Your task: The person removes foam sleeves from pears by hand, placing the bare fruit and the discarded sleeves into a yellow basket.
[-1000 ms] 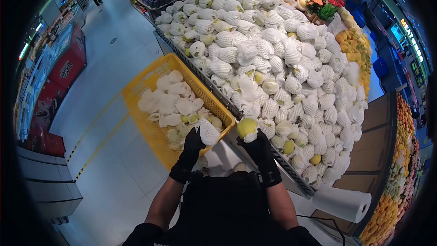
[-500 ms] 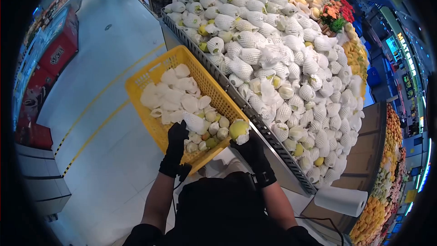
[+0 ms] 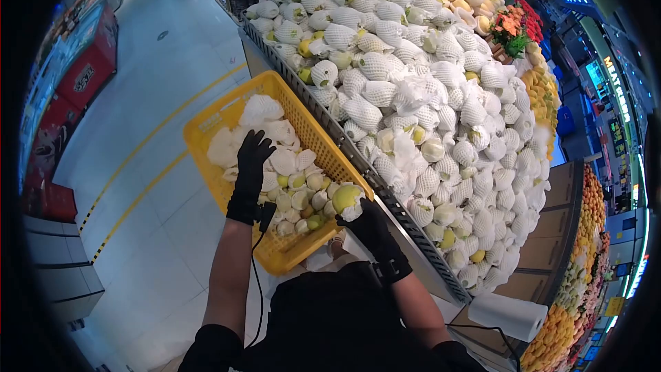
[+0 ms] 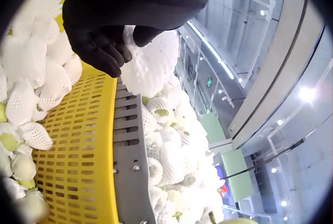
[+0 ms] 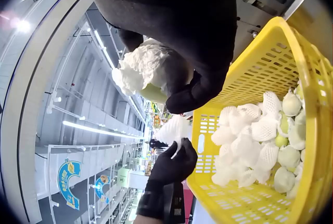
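Observation:
My left hand (image 3: pixel 253 160) is over the yellow crate, its fingers spread in the head view. A white foam net sleeve (image 3: pixel 261 109) shows just beyond its fingertips. In the left wrist view this foam sleeve (image 4: pixel 151 62) lies right at the thumb and fingertips. My right hand (image 3: pixel 365 227) grips a round yellow-green fruit (image 3: pixel 346 200) near the crate's right corner. Crumpled white wrapping clings to the fruit's underside, and in the right wrist view this wrapping (image 5: pixel 143 65) partly covers it. Both hands wear black gloves.
The yellow crate (image 3: pixel 303 253) holds several loose foam sleeves (image 3: pixel 284 160) and smaller pale green fruits (image 3: pixel 301 200). Beside it, a grey-edged display (image 3: pixel 413 227) is heaped with sleeved fruit (image 3: pixel 379 93). A white roll (image 3: pixel 509 315) sits at its near corner. Black cables hang by both arms.
My left hand has swung left and away over the crate, and its fingers have spread from the foam sleeve. My right hand, still gripping the fruit, has shifted left to the crate's corner.

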A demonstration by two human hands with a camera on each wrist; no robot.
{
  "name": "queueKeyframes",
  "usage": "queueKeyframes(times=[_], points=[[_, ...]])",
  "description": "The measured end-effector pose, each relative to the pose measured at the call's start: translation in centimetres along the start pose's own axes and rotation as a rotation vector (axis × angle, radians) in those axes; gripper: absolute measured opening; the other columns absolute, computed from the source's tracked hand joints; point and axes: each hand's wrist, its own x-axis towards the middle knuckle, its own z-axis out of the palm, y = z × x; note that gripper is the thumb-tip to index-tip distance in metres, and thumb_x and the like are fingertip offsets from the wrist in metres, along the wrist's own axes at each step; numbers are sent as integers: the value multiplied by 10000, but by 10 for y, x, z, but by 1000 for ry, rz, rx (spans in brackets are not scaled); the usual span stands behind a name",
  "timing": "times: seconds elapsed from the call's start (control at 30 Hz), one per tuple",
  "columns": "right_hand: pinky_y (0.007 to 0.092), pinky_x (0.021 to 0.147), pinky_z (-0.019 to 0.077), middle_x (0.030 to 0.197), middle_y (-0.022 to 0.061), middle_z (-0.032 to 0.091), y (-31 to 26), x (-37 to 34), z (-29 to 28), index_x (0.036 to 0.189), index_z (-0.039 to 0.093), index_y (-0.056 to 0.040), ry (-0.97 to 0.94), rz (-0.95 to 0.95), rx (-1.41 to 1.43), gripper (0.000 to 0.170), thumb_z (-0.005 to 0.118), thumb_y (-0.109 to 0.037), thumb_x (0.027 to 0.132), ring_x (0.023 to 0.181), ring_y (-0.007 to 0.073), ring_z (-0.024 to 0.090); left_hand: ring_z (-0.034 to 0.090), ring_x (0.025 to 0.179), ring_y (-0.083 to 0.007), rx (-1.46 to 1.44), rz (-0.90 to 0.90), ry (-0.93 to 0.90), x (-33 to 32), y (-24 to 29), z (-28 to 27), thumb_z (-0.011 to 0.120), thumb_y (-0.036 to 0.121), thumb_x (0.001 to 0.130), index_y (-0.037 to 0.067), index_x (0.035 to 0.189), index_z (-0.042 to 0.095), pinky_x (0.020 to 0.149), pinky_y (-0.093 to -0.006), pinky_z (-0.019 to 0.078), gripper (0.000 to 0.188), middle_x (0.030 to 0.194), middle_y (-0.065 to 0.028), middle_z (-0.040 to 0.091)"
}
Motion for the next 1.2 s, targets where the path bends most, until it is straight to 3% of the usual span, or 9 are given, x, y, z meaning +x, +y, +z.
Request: queueKeyframes(times=[0.1, 0.17, 0.27, 0.5, 0.67, 0.77, 1.0, 1.07, 1.2], points=[[435, 853, 524, 1228, 153, 534, -5, 4, -2, 1312, 410, -29, -16, 30, 2, 527, 555, -339, 911, 1093, 291, 567, 597, 1015, -217, 22, -72, -17, 4, -2, -2, 551, 38, 897, -43, 1343, 371, 915, -348, 512, 487, 1217, -165, 545], [434, 857, 524, 1232, 154, 533, -6, 10, -6, 1318, 405, -29, -50, -68, -326, 535, 559, -337, 909, 1098, 290, 565, 602, 1003, -202, 40, -144, -67, 0, -8, -7, 552, 35, 894, -41, 1316, 412, 908, -335, 514, 451, 1188, -154, 565], [434, 867, 521, 1238, 159, 529, -5, 22, -16, 1328, 393, -28, -45, -5, -163, 543, 560, -329, 908, 1105, 292, 562, 614, 968, -168, 184, -193, -237, -25, -21, -6, 548, 44, 895, -39, 1239, 503, 884, -310, 521, 356, 1105, -114, 610], [410, 914, 500, 1270, 160, 495, -13, 34, 1, 1347, 372, -35, -98, 9, -14, 536, 567, -162, 863, 1124, 292, 548, 573, 1074, -191, 222, -616, -555, -97, -23, 56, 609, -30, 843, 1, 1383, 325, 898, -309, 515, 611, 1238, -121, 520], [357, 953, 469, 1278, 131, 487, 3, 46, -19, 1355, 370, -34, -54, 0, -234, 618, 572, -47, 771, 1158, 258, 520, 472, 1206, -212, 335, -410, -388, -129, -41, 88, 825, 78, 683, 6, 1458, 164, 930, -324, 484, 1021, 1353, -160, 415], [348, 968, 453, 1287, 122, 484, 6, 45, -24, 1347, 379, -28, -88, 17, -212, 632, 589, -43, 751, 1176, 245, 505, 465, 1219, -223, 619, -148, -420, -130, -63, 73, 839, 91, 667, -9, 1451, 169, 972, -347, 455, 1037, 1363, -163, 413], [362, 1006, 427, 1284, 125, 504, 1, 39, -14, 1354, 391, -38, -99, 153, 88, 575, 617, -233, 862, 1184, 255, 514, 421, 1267, -239, 547, -256, -433, -132, -49, 82, 861, 88, 630, -19, 1451, 155, 1017, -361, 417, 1089, 1418, -168, 355], [369, 966, 464, 1234, 125, 537, 2, 34, -10, 1309, 422, -31, -69, -75, -417, 466, 536, -281, 932, 1133, 244, 551, 416, 1270, -239, 550, -222, -447, -135, -45, 89, 856, 77, 632, -22, 1452, 145, 1014, -361, 422, 1090, 1428, -165, 343], [347, 921, 494, 1184, 112, 568, 11, 46, -29, 1261, 465, -32, -9, 7, -204, 400, 480, -313, 976, 1067, 211, 584, 374, 1311, -228, 593, -177, -464, -138, -53, 87, 856, 109, 637, 0, 1472, 98, 1045, -365, 378, 1133, 1444, -182, 318]])
